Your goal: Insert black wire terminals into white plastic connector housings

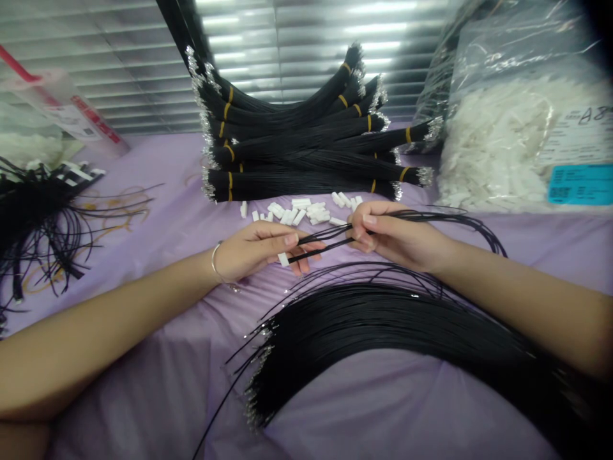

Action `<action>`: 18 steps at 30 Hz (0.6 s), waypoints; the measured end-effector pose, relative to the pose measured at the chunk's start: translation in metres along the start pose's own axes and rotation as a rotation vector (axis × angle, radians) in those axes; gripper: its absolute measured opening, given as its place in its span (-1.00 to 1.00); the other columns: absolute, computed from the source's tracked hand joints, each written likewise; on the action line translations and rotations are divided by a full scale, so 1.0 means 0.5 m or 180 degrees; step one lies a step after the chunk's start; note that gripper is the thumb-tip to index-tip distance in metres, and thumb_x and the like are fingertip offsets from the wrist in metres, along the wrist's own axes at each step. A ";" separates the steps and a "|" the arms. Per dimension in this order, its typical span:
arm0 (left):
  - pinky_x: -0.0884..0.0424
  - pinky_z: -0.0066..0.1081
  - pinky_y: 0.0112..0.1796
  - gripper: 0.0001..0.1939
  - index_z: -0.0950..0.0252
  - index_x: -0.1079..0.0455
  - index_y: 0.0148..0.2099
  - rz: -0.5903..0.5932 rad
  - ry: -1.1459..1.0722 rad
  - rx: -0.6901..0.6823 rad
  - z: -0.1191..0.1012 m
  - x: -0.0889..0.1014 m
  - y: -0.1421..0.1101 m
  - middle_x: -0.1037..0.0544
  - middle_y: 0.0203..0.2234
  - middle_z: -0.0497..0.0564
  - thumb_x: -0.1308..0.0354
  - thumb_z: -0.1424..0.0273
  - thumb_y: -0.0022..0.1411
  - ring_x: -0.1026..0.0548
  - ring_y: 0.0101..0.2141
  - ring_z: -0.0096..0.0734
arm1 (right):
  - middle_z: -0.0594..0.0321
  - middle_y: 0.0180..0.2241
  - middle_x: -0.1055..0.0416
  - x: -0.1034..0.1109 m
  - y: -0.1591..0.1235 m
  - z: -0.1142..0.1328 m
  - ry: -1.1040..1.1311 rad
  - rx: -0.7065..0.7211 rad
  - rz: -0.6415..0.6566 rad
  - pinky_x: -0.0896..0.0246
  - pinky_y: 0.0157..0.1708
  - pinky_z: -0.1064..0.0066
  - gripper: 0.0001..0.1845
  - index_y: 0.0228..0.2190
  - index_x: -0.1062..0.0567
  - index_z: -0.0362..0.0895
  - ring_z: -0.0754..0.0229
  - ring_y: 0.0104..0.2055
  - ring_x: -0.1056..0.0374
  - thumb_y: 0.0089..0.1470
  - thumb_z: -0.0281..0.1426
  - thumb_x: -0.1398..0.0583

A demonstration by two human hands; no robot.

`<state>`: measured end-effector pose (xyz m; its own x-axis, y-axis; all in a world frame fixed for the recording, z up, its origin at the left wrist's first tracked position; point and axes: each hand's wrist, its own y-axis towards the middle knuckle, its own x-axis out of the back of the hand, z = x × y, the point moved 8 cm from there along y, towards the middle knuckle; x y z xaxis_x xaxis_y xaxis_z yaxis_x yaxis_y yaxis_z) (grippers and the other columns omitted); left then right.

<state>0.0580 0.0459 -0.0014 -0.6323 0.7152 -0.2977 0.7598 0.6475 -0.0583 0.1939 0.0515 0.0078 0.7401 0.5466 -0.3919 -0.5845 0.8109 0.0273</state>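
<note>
Between my hands run several thin black wires, held above the purple cloth. My left hand, a bracelet at its wrist, is closed on their left ends, thumb on top. A small white connector housing sits on the end of the lower wires, beside my left fingers. My right hand pinches the same wires further right, and their tails curve away past the wrist. Just behind the hands lie loose white connector housings. In front spreads a large fan of loose black wires with shiny metal terminals at its left end.
Bundles of black wires tied with yellow bands are stacked at the back against the blinds. A clear bag of white housings stands at the back right. On the left are a pile of wires with housings and a tilted cup with a red straw.
</note>
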 end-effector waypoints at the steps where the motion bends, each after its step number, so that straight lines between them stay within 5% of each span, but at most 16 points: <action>1: -0.45 -0.23 -0.21 -0.71 0.35 -0.49 -0.13 0.0027 0.0062 0.0002 0.000 -0.001 0.000 -0.54 -0.18 0.17 -0.14 0.30 0.17 -0.53 -0.35 -0.34 | 0.31 -0.59 -0.26 0.000 0.000 0.000 -0.0007 -0.0005 -0.0001 -0.08 -0.49 0.55 -0.83 -0.49 -0.46 -0.23 0.39 -0.51 -0.20 0.09 -0.41 -0.18; 18: -0.45 -0.39 -0.28 -0.72 0.35 -0.49 -0.09 0.0368 0.0564 -0.0137 -0.021 -0.010 0.000 -0.50 -0.28 0.16 -0.14 0.38 0.16 -0.47 -0.34 -0.42 | 0.32 -0.60 -0.23 0.005 -0.001 -0.005 -0.0086 -0.0063 -0.0008 -0.05 -0.48 0.52 -0.80 -0.47 -0.50 -0.23 0.38 -0.50 -0.21 0.07 -0.36 -0.19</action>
<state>0.0597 0.0450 0.0102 -0.5610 0.8179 -0.1276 0.8240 0.5665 0.0085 0.1952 0.0518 0.0047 0.7500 0.5503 -0.3669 -0.5889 0.8081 0.0082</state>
